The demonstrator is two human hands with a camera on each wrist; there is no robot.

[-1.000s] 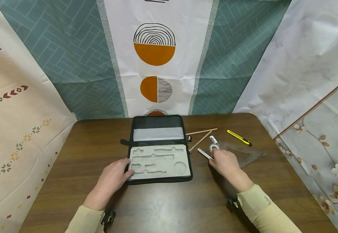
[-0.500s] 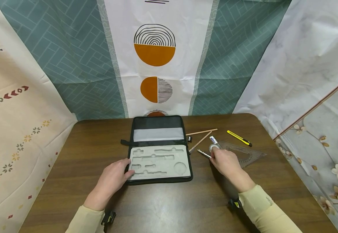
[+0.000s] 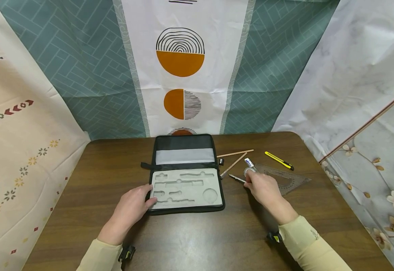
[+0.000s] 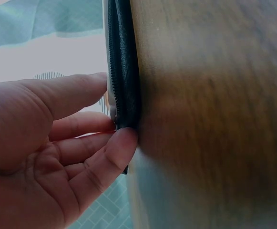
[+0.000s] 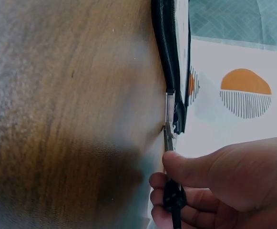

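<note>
On the table lies an unfolded black zip case (image 3: 189, 208), its pale moulded insert (image 3: 187, 188) facing up with bare recesses. At the case's left side my left hand (image 3: 134, 205) holds the edge, thumb on the insert; in the left wrist view fingers meet the zipped rim (image 4: 121, 71) near its corner. To the right of the case my right hand (image 3: 263, 188) pinches a metal drawing compass (image 3: 237, 178), its tip pointing left toward the case. A black knob (image 5: 175, 193) shows among the fingers in the right wrist view. The hand partly covers a round white-rimmed thing (image 3: 249, 171).
Two wooden pencils (image 3: 234, 165) lie beside the case, by a small black sharpener (image 3: 221, 161). A white eraser (image 3: 249, 162) and a clear set square (image 3: 288, 179) are near my right hand. Farther back right is a yellow utility knife (image 3: 279, 160). Patterned cloth hangs behind the table.
In my right fingers the compass has turned, its legs now looking narrower and darker, its tip slightly farther left. Both hands stay nearly in place; the case has not moved.
</note>
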